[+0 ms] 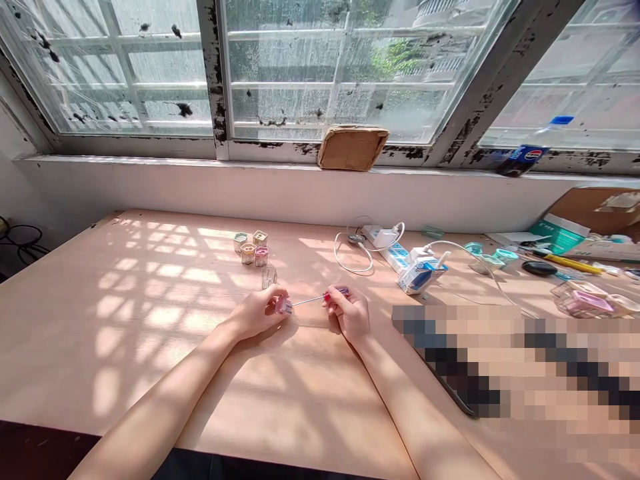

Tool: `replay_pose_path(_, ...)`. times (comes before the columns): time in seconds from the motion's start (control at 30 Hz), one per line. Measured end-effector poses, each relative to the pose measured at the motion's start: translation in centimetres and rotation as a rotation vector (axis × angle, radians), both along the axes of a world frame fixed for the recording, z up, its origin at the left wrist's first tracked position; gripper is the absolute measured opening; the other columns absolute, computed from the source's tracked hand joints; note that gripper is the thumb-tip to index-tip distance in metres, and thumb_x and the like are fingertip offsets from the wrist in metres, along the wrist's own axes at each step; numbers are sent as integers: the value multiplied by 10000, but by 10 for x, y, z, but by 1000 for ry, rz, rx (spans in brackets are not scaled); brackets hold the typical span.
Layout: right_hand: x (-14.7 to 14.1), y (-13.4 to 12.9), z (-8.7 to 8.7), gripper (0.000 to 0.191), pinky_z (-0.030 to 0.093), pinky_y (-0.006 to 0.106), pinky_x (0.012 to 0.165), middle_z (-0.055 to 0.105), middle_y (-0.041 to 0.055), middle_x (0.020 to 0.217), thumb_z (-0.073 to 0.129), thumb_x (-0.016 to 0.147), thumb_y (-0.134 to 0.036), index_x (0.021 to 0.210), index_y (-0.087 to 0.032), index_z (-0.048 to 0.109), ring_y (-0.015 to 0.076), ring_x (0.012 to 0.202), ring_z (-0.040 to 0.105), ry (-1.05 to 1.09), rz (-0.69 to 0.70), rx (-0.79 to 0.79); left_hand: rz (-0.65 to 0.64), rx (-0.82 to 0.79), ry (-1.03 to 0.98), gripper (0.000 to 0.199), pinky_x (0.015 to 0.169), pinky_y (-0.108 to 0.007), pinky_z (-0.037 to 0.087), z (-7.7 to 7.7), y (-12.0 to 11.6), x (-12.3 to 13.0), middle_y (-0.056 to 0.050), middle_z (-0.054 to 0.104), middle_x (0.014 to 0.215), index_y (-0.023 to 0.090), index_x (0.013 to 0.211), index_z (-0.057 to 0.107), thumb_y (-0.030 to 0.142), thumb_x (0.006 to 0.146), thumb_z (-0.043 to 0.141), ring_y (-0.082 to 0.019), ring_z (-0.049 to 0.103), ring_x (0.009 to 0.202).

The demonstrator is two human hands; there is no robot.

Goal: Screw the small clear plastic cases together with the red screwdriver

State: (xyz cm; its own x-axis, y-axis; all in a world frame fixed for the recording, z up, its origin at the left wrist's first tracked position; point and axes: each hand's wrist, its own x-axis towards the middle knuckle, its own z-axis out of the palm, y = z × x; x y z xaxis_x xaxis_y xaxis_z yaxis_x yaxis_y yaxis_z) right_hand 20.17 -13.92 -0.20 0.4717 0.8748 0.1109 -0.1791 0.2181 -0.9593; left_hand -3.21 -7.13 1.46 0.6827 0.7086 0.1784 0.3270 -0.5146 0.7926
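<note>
My left hand (260, 312) is closed around a small pink box-like piece (284, 305), held just above the wooden table. In my right hand (350, 313) is a screwdriver with a red and dark handle (336, 293); its thin metal shaft points left and its tip meets the pink piece. A small clear container (269, 277) stands right behind my left hand. Further back is a cluster of several small hexagonal containers, among them a green one (241, 241), a yellow one (248, 253) and a pink one (261, 256).
A white power strip (393, 252) with plugs and cables lies right of centre, beside a blue and white carton (421, 275). Further right are a black mouse (539, 268), a yellow pen-like tool (573, 263) and pink parts (590, 301). A bottle (525, 157) leans by the window.
</note>
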Motion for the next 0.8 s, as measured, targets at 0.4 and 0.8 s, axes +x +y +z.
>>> replay_pose_path(0.4,-2,1,-6,424,416,237,433,620,7,567,836,690,-567,764,-193,652,133,500,538,-126,4,-21,12,39,5,256,864,-294,507,3,5,-1,-6,719,990,252,1094,669,303,844,683,-187,657,932)
replay_pose_path(0.8,-5,1,-2,444,429,232,459,622,4,584,846,663,-565,793,-192,643,143,542,572,-111,-1,-56,-4,26,-30,246,852,-303,498,-5,12,-3,-12,707,1001,237,1063,661,325,839,709,-180,643,910)
